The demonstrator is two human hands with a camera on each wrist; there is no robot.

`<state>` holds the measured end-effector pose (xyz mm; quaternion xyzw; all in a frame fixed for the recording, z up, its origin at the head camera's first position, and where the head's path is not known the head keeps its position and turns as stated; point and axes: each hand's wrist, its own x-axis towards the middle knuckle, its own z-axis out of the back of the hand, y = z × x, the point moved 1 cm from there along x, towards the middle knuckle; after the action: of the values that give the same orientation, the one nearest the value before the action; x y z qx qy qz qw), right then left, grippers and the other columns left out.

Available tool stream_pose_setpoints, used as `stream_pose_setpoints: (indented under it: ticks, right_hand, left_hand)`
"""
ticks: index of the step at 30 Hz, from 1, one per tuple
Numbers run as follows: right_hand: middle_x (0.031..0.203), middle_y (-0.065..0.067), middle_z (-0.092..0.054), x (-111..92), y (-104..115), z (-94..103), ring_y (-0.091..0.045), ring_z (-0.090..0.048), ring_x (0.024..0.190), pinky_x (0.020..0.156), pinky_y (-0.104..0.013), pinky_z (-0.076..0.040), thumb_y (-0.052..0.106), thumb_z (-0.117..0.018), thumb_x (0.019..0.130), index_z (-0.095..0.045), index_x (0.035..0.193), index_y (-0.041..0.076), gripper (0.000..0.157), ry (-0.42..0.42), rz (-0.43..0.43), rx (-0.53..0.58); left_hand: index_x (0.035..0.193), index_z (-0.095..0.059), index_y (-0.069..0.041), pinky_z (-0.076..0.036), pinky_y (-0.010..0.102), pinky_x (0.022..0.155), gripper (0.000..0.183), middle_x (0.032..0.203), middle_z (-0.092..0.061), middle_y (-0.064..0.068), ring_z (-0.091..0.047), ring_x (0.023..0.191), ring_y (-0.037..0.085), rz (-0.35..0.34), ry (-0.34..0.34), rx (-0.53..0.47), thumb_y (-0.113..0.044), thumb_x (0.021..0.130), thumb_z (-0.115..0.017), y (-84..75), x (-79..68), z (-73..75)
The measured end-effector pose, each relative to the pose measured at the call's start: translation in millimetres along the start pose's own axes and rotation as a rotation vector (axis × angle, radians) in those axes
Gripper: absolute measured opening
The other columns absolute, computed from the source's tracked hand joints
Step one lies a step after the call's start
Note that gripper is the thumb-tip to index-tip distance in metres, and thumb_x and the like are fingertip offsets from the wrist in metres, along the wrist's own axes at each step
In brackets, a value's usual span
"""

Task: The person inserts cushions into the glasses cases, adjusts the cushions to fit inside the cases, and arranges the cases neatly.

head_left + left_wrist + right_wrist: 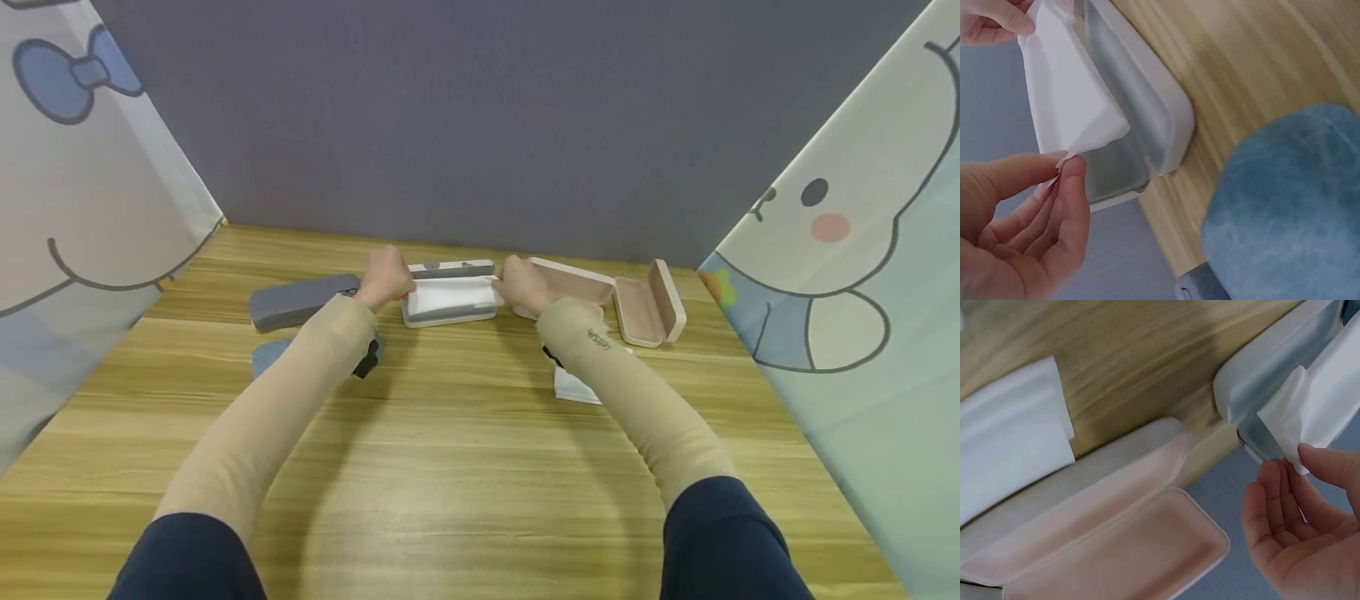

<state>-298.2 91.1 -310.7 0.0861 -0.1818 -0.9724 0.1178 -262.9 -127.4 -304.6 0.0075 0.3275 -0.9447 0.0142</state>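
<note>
Between both hands a white cloth [456, 293] is stretched over an open glasses case [450, 320] with a grey lining. My left hand [386, 277] pinches one end of it between thumb and fingertips. The opposite end is pinched by my right hand [522, 286]. In the left wrist view the cloth [1069, 94] is folded into a long strip and held over the case's grey interior [1119, 169]. Its right-hand corner [1288, 415] hangs loose in the right wrist view, beside the pinching fingers.
Beside my right hand stand an open pink-lined case [577, 285] and another open pink-lined case [636, 308]. A folded white cloth [573, 387] lies partly under the right forearm. To the left are a dark grey case [300, 300] and a blue rounded item [267, 356], partly hidden.
</note>
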Motion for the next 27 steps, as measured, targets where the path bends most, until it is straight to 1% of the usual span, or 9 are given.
stream_pose_setpoints:
  ticks: [3, 5, 7, 11, 12, 16, 19, 23, 27]
  right_hand:
    - [0.043, 0.005, -0.035, 5, 1, -6.4, -0.007, -0.026, 0.039, 0.040, -0.020, -0.024, 0.015, -0.050, 0.096, -0.032, 0.049, 0.015, 0.050, 0.004, 0.002, -0.015]
    - [0.046, 0.005, -0.035, 8, 3, -11.2, -0.007, -0.030, 0.041, 0.041, -0.019, -0.026, 0.015, -0.051, 0.096, -0.033, 0.051, 0.015, 0.048, 0.002, 0.002, -0.042]
    - [0.053, 0.004, -0.038, 9, 4, -15.5, -0.008, -0.035, 0.046, 0.043, -0.019, -0.029, 0.016, -0.051, 0.096, -0.038, 0.056, 0.015, 0.042, -0.014, 0.008, -0.074]
    - [0.067, -0.001, -0.046, 12, 3, -22.8, -0.012, -0.042, 0.056, 0.049, -0.021, -0.035, 0.017, -0.050, 0.097, -0.051, 0.074, 0.008, 0.025, -0.022, -0.009, -0.077]
    - [0.071, -0.003, -0.048, 13, 3, -24.3, -0.012, -0.044, 0.058, 0.050, -0.021, -0.037, 0.017, -0.050, 0.098, -0.055, 0.080, 0.006, 0.021, -0.022, -0.012, -0.070]
    - [0.083, -0.008, -0.059, 15, 1, -29.4, -0.015, -0.050, 0.064, 0.054, -0.022, -0.042, 0.017, -0.051, 0.097, -0.063, 0.101, 0.001, 0.020, -0.016, -0.027, -0.051]
    - [0.090, -0.011, -0.064, 15, 1, -32.5, -0.017, -0.053, 0.069, 0.058, -0.025, -0.045, 0.018, -0.051, 0.097, -0.065, 0.103, 0.001, 0.023, -0.031, -0.028, -0.075]
    - [0.092, -0.012, -0.068, 16, 2, -35.7, -0.020, -0.056, 0.073, 0.064, -0.029, -0.048, 0.019, -0.051, 0.097, -0.066, 0.094, 0.003, 0.022, -0.054, -0.033, -0.102]
    - [0.093, -0.013, -0.069, 16, 1, -39.1, -0.023, -0.060, 0.076, 0.068, -0.034, -0.052, 0.020, -0.051, 0.096, -0.064, 0.095, 0.003, 0.021, -0.056, -0.047, -0.112]
  left_hand:
    - [0.049, -0.041, -0.012, -0.038, 0.019, 0.046, 0.032, 0.047, -0.050, 0.002, -0.041, 0.043, 0.009, 0.011, -0.021, 0.059, 0.008, 0.072, -0.054, 3.0, 2.7, -5.8]
    - [0.050, -0.036, -0.013, -0.037, 0.020, 0.046, 0.035, 0.048, -0.040, -0.003, -0.039, 0.047, 0.011, 0.021, -0.038, 0.102, 0.008, 0.072, -0.053, 4.2, 3.6, -10.1]
    - [0.054, -0.034, -0.013, -0.036, 0.021, 0.046, 0.033, 0.054, -0.038, 0.000, -0.037, 0.051, 0.013, 0.030, -0.056, 0.131, 0.009, 0.073, -0.051, 5.2, 4.1, -14.7]
    - [0.062, -0.038, -0.009, -0.035, 0.022, 0.045, 0.026, 0.063, -0.043, 0.006, -0.039, 0.054, 0.016, 0.063, -0.069, 0.126, 0.012, 0.076, -0.045, 4.8, 3.1, -21.8]
    - [0.063, -0.042, -0.007, -0.035, 0.022, 0.044, 0.023, 0.065, -0.045, 0.007, -0.040, 0.054, 0.016, 0.071, -0.071, 0.122, 0.012, 0.077, -0.044, 5.0, 3.0, -23.2]
    - [0.082, -0.059, 0.006, -0.037, 0.021, 0.043, 0.016, 0.076, -0.056, 0.015, -0.046, 0.057, 0.018, 0.111, -0.064, 0.104, 0.013, 0.080, -0.045, 6.4, 1.9, -28.4]
    - [0.096, -0.061, 0.010, -0.038, 0.022, 0.044, 0.022, 0.084, -0.060, 0.020, -0.048, 0.062, 0.021, 0.129, -0.070, 0.102, 0.012, 0.081, -0.046, 9.4, 2.0, -31.5]
    - [0.098, -0.060, 0.009, -0.038, 0.023, 0.044, 0.024, 0.084, -0.060, 0.020, -0.048, 0.063, 0.022, 0.144, -0.076, 0.100, 0.012, 0.080, -0.044, 13.8, 4.3, -36.6]
    - [0.105, -0.060, 0.010, -0.048, 0.030, 0.050, 0.030, 0.091, -0.064, 0.024, -0.058, 0.070, 0.028, 0.145, -0.094, 0.118, 0.011, 0.079, -0.045, 16.8, 7.2, -40.9]
